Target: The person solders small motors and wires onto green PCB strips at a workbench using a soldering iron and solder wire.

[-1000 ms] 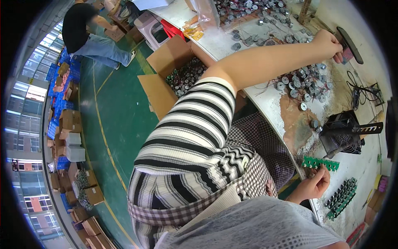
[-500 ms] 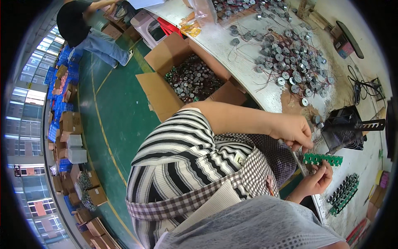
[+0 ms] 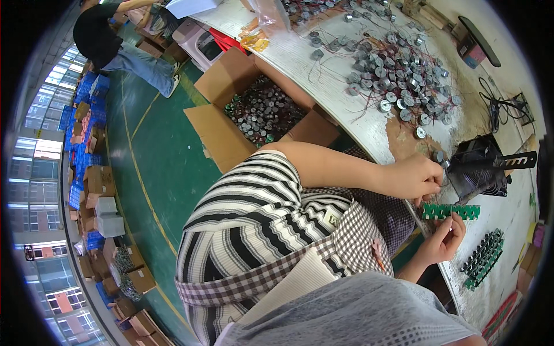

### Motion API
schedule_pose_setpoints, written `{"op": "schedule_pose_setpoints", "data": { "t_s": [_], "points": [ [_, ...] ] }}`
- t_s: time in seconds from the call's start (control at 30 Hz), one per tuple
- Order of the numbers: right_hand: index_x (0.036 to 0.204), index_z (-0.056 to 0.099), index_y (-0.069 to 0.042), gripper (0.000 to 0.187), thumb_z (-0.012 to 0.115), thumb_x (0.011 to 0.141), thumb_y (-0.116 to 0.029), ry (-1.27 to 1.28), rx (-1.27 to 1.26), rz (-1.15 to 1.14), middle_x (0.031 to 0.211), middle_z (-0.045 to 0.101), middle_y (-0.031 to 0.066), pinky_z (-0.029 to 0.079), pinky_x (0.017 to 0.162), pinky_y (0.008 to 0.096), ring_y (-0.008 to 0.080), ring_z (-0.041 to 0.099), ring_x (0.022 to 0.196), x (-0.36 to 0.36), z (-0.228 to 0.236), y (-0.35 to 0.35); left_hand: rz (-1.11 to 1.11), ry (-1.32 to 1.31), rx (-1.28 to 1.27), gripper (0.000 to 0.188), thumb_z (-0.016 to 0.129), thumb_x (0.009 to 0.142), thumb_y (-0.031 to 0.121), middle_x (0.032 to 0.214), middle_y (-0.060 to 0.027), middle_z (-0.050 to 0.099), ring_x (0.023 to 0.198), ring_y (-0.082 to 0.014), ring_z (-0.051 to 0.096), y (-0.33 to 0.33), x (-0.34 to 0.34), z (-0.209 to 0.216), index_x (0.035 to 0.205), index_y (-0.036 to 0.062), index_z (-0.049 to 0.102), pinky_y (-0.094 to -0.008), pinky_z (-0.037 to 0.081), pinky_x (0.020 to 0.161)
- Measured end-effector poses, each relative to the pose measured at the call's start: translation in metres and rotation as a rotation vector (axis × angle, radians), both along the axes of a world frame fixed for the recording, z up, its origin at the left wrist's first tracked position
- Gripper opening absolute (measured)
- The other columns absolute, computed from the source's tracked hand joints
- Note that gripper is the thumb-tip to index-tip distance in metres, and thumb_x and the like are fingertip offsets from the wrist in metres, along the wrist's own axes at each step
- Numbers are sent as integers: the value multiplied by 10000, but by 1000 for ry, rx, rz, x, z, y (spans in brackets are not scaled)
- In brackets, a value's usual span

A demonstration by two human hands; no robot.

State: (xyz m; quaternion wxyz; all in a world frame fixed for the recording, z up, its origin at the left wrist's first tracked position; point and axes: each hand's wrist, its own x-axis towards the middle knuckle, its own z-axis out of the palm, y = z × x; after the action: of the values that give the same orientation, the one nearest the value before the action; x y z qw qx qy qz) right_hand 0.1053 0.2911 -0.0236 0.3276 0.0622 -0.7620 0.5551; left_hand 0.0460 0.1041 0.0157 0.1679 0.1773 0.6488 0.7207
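Note:
My left hand (image 3: 416, 180) reaches over the table edge with its fingers pinched close to the near-left end of a green circuit board strip (image 3: 450, 211). What those fingers hold, if anything, is too small or hidden to make out. My right hand (image 3: 443, 239) comes up from below, thumb and fingertips closed on the strip's lower edge. The strip has a row of notches. Beside my right hand lies another group of green boards with black parts (image 3: 483, 259). Just past my left hand is a small silver motor (image 3: 440, 157).
A black fan (image 3: 479, 167) stands beyond my hands. Many small round motors with red wires (image 3: 392, 81) are heaped across the white table (image 3: 329, 75). An open carton (image 3: 213, 132) full of similar parts stands at the table's edge. A person (image 3: 107, 43) stands far left.
My left hand has shifted slightly right and its fingers have curled more. My right hand has risen slightly against the strip. The whole view has shifted a little.

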Motion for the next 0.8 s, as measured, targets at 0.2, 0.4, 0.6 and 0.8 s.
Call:
{"op": "schedule_pose_setpoints", "data": {
  "t_s": [0.2,0.4,0.6,0.8],
  "points": [
    [878,506,34,34,510,908,17,0,-46,8,1028,573,148,489,566,199,103,538,648,0,-1,0,152,356,-200,168,631,765,139,704,-157,648,654,-262,648,4,-3,-3,805,-25,629,-354,497,617],
    [884,506,36,28,508,908,20,15,-43,50,1032,568,152,496,567,202,105,541,651,0,0,0,104,278,-250,206,648,749,184,697,-156,647,661,-276,645,6,-4,-4,805,-15,657,-367,493,625],
    [880,542,49,32,527,899,30,-6,-17,8,1029,566,148,487,579,199,103,538,691,1,1,-2,101,321,-187,193,650,745,175,709,-154,649,674,-279,645,9,-4,-6,784,-15,652,-366,493,628],
    [863,564,55,35,547,887,36,-11,27,4,1021,569,149,493,576,199,111,545,716,1,4,-3,140,355,-180,192,640,746,176,721,-158,649,667,-289,638,14,-5,-7,773,-14,650,-375,489,626]
  ]
}}
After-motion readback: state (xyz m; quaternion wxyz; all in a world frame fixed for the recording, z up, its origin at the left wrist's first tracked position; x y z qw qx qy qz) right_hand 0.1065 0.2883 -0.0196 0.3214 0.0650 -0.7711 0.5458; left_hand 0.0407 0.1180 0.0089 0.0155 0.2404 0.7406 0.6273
